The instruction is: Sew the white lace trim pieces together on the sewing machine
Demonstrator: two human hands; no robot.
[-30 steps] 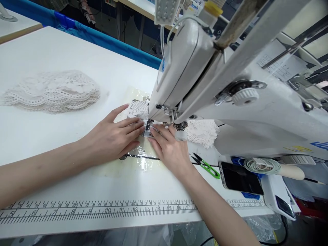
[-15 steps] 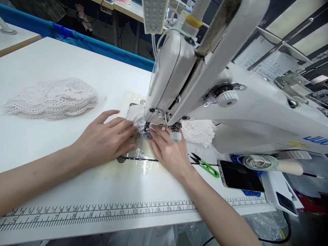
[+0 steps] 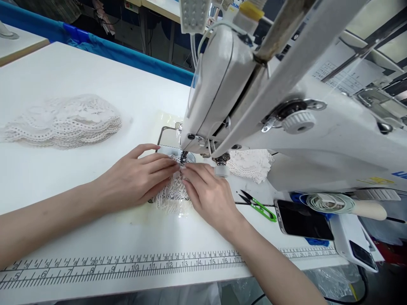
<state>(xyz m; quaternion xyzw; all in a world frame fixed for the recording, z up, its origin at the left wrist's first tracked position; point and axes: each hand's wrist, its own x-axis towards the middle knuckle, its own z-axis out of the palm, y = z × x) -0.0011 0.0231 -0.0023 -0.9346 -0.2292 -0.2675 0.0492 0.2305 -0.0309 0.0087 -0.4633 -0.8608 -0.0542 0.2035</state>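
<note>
Just in front of the presser foot [image 3: 183, 156] of the sewing machine [image 3: 219, 80] lies a piece of white lace trim [image 3: 173, 188], its fringe spread towards me. From the left, my left hand [image 3: 136, 178] grips the lace edge with its fingertips, fingers drawn together. My right hand [image 3: 211, 192] pinches the same lace from the other side, close under the foot. Part of the lace is hidden beneath both hands. Behind the needle area, a second bunch of white lace [image 3: 251, 164] rests under the machine arm.
A stack of white eyelet lace [image 3: 66, 123] sits at left on the white table [image 3: 95, 237]. Right of my hand lie green thread snips [image 3: 258, 205], a phone [image 3: 303, 220] and a white device [image 3: 352, 241]. A printed ruler [image 3: 136, 267] runs along the front edge.
The white cloth beside the foot has gone from there, and fringed lace now shows between my hands, towards me. Both hands have shifted slightly, the left one rightward. The view has moved a little.
</note>
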